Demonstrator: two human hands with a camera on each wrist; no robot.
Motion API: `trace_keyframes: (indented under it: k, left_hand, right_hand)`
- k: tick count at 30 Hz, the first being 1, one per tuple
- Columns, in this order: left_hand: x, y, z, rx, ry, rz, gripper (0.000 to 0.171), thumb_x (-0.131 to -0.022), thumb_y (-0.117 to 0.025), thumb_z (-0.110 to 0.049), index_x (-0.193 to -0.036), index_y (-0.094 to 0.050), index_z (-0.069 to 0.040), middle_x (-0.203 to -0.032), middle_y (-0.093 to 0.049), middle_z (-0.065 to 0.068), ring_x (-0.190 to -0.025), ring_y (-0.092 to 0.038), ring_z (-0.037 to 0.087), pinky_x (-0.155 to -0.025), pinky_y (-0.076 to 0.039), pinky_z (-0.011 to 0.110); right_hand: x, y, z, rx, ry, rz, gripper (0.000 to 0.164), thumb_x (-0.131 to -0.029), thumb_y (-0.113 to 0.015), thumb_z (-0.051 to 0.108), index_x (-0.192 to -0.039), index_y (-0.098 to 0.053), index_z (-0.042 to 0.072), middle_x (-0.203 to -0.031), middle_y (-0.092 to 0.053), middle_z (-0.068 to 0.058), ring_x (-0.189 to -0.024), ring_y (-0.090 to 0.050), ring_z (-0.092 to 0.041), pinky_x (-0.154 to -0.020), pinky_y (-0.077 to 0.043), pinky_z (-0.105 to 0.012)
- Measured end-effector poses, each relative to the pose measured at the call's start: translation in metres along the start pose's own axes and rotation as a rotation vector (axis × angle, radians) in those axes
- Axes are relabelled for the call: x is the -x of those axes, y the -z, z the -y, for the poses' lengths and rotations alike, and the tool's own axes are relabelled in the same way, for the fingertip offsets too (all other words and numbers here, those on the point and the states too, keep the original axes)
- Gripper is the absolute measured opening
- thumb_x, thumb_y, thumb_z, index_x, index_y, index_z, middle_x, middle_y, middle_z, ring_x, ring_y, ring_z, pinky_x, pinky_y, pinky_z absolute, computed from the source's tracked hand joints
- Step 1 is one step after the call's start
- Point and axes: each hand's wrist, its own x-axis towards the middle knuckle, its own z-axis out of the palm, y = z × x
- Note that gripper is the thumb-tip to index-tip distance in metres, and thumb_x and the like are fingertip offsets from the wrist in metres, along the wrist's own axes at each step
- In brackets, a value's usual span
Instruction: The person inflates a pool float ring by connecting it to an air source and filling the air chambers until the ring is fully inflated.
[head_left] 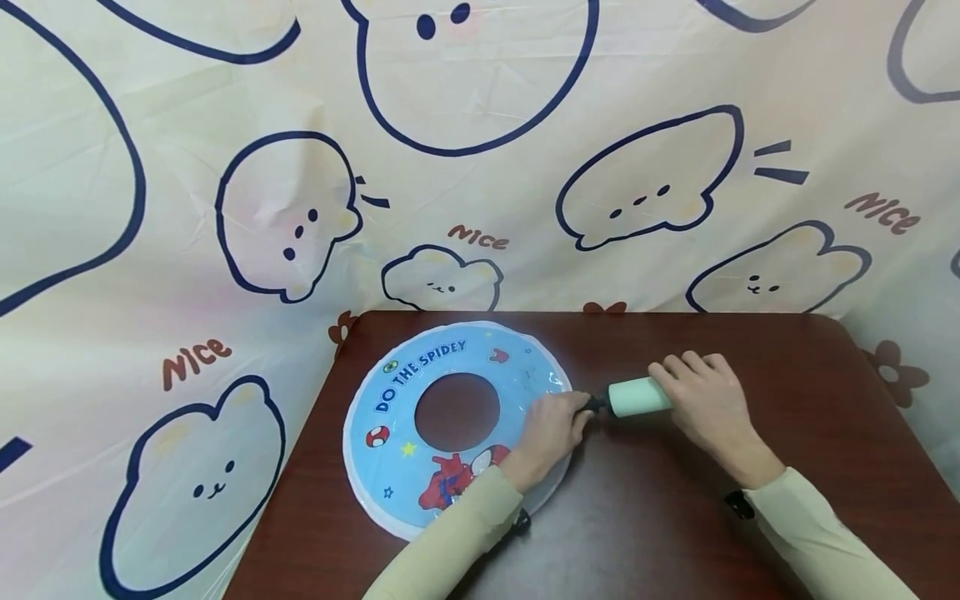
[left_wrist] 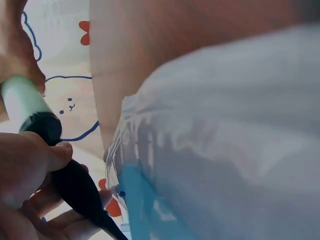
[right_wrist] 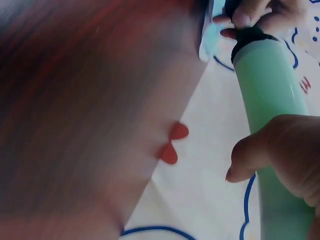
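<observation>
A blue swim ring (head_left: 525,354) with a white edge, "DO THE SPIDEY" lettering and a red cartoon figure lies on the table. To its right is a mint-green hand pump (head_left: 639,397) with a black nozzle (left_wrist: 75,187). My left hand (head_left: 549,429) holds the nozzle between thumb and fingers, over the ring's right edge. My right hand (head_left: 708,408) grips the green barrel, thumb and fingers round it in the right wrist view. Clear plastic on the ring looks wrinkled in the left wrist view. Whether the nozzle tip is in a valve cannot be seen.
The dark brown table (head_left: 652,517) carries the ring. Behind it hangs a pale cloth (head_left: 525,192) printed with bear outlines. A small black object (head_left: 521,522) shows beside the left sleeve, and a dark one (head_left: 740,504) sits at the right wrist.
</observation>
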Motion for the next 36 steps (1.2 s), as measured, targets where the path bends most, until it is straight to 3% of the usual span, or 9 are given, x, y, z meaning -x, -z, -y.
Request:
trace_keyframes:
  k: [6, 12, 18, 22, 29, 36]
  left_hand:
    - [0.000, 0.003, 0.000, 0.008, -0.001, 0.026, 0.009, -0.105, -0.071, -0.022, -0.101, -0.078, -0.017, -0.088, -0.076, -0.006, -0.071, -0.058, 0.002, -0.070, -0.054, 0.013]
    - [-0.001, 0.001, 0.003, 0.013, -0.007, 0.019, 0.008, -0.104, -0.072, -0.020, -0.101, -0.078, -0.017, -0.090, -0.078, -0.006, -0.072, -0.060, 0.002, -0.069, -0.053, 0.013]
    - [-0.003, 0.000, 0.003, 0.021, -0.005, 0.036, 0.010, -0.105, -0.070, -0.022, -0.103, -0.078, -0.016, -0.091, -0.078, -0.005, -0.070, -0.060, 0.001, -0.067, -0.051, 0.010]
    - [-0.003, -0.002, 0.001, -0.014, -0.014, 0.030, 0.009, -0.104, -0.072, -0.021, -0.104, -0.080, -0.015, -0.092, -0.080, -0.004, -0.071, -0.063, 0.002, -0.068, -0.054, 0.012]
    - [0.000, -0.002, 0.002, -0.076, -0.007, 0.040, 0.012, -0.103, -0.073, -0.023, -0.109, -0.080, -0.015, -0.096, -0.081, -0.004, -0.076, -0.069, 0.004, -0.074, -0.060, 0.017]
    - [0.001, -0.005, -0.002, -0.085, 0.001, 0.046, 0.007, -0.103, -0.073, -0.024, -0.102, -0.077, -0.017, -0.089, -0.077, -0.006, -0.069, -0.059, 0.003, -0.067, -0.055, 0.016]
  right_hand:
    - [0.009, 0.019, -0.023, 0.017, 0.029, 0.015, 0.056, -0.058, -0.090, -0.005, -0.105, -0.062, 0.008, -0.098, -0.070, -0.014, -0.091, -0.063, -0.037, -0.078, -0.049, -0.051]
    - [0.012, 0.037, -0.040, 0.038, 0.030, -0.007, 0.062, -0.052, -0.093, -0.005, -0.105, -0.062, 0.007, -0.099, -0.072, -0.017, -0.092, -0.064, -0.040, -0.078, -0.050, -0.052]
    - [0.020, 0.060, -0.064, 0.085, -0.063, -0.031, 0.074, -0.045, -0.098, -0.005, -0.107, -0.060, 0.007, -0.102, -0.074, -0.019, -0.096, -0.063, -0.042, -0.083, -0.050, -0.059]
    - [0.028, 0.064, -0.071, 0.080, -0.087, -0.045, 0.075, -0.043, -0.097, -0.007, -0.107, -0.060, 0.007, -0.101, -0.074, -0.020, -0.094, -0.062, -0.042, -0.084, -0.050, -0.060]
    - [0.024, 0.030, -0.043, 0.057, -0.049, -0.038, 0.063, -0.050, -0.092, -0.005, -0.104, -0.061, 0.006, -0.097, -0.072, -0.017, -0.089, -0.063, -0.041, -0.076, -0.049, -0.055]
    - [0.011, -0.004, 0.002, 0.022, -0.017, -0.042, 0.050, -0.061, -0.083, -0.004, -0.104, -0.062, 0.008, -0.093, -0.071, -0.013, -0.087, -0.063, -0.037, -0.076, -0.050, -0.052]
